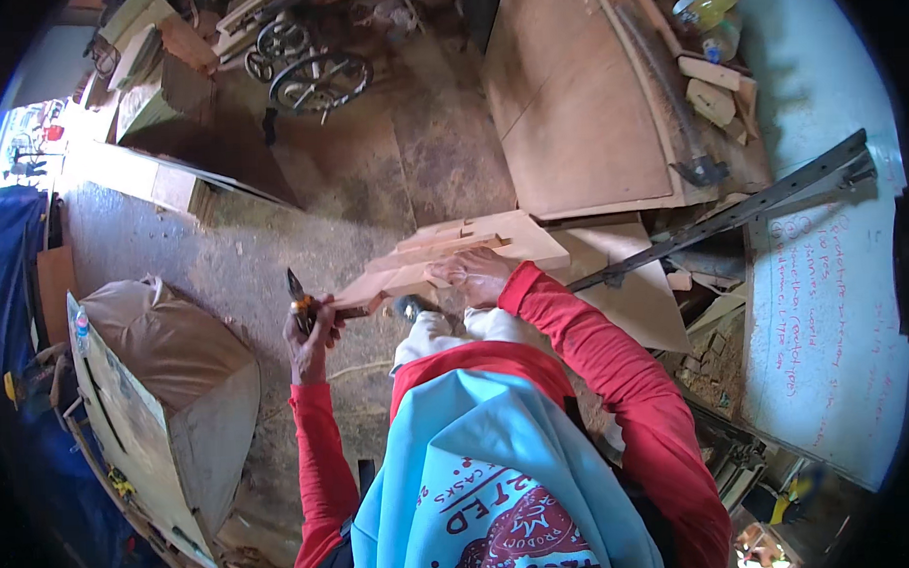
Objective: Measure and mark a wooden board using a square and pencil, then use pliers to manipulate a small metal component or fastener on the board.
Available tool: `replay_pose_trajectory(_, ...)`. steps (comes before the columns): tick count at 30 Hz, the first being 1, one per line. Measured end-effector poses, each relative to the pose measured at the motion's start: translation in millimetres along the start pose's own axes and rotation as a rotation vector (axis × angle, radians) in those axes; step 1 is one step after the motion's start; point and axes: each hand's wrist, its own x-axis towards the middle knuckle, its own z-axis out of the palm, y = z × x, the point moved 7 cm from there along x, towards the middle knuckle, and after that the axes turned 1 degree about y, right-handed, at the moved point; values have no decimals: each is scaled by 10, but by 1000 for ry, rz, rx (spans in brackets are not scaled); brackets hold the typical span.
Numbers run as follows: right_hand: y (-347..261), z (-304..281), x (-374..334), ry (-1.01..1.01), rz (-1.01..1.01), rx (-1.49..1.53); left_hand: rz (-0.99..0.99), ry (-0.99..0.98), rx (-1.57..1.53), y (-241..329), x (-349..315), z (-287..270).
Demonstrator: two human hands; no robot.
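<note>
My left hand (310,339) is closed around a pliers-like hand tool (297,295) with a dark pointed head and a yellow-and-black part by the fingers. Its fingertips are close to the left end of a light wooden workpiece (404,274), but whether they touch it I cannot tell. That workpiece, built of boards and strips, lies slanted in front of my legs. On its near right part rests my right hand (474,273), the fingers curled over the wood and gripping its edge. What lies under the palm is hidden.
A large wooden panel (579,109) stands ahead right, beside a dark perforated metal bar (742,209) and a pale board with red handwriting (827,331). Black spoked wheels (322,85) are on the far floor. At left are a brown cloth-covered object (166,334) and dark blue fabric (12,289).
</note>
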Motion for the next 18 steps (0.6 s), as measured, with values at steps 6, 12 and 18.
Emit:
replay_pose_trajectory(6,397,18,93,256,-57,-241,-5,-35,-54,-38,-93,215)
replay_pose_trajectory(12,630,-252,132,179,81,-221,60,108,-85,163,337,432)
replay_pose_trajectory(18,832,-543,51,293,241,33,454,357,388,755,711,636)
